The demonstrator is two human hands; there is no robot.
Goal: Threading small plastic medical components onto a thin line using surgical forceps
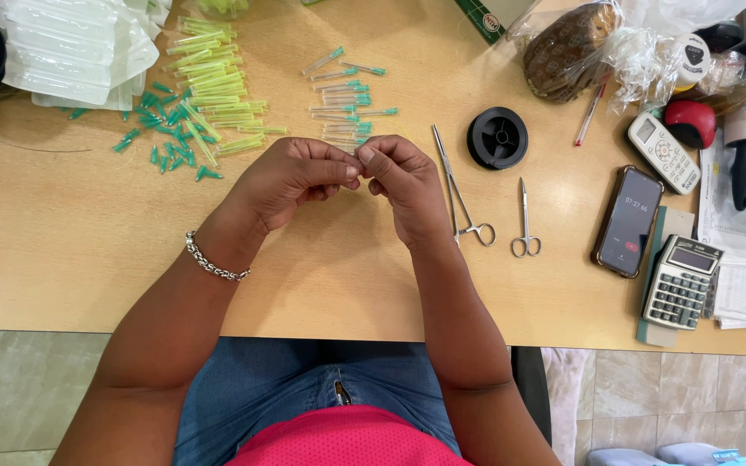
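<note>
Left hand [291,177] and right hand [399,177] meet fingertip to fingertip, both pinched narrow on some tiny item (too small to identify), likely held close for fine control. Just beyond the fingers lie clear needle tubes with green ends [344,108]; forceps [459,194] and scissors [525,224] sit right of the right fingers, within reach. Yellow-green caps [213,95] lie beyond the left fingers.

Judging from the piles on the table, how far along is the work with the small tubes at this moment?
Looks done: a small batch of clear tubes with green tips beyond the hands. In hand: the left hand and right hand meet fingertip to fingertip, pinching something too small to tell. Seemingly left: the yellow-green tubes, loose green caps and the bagged stock.
</note>
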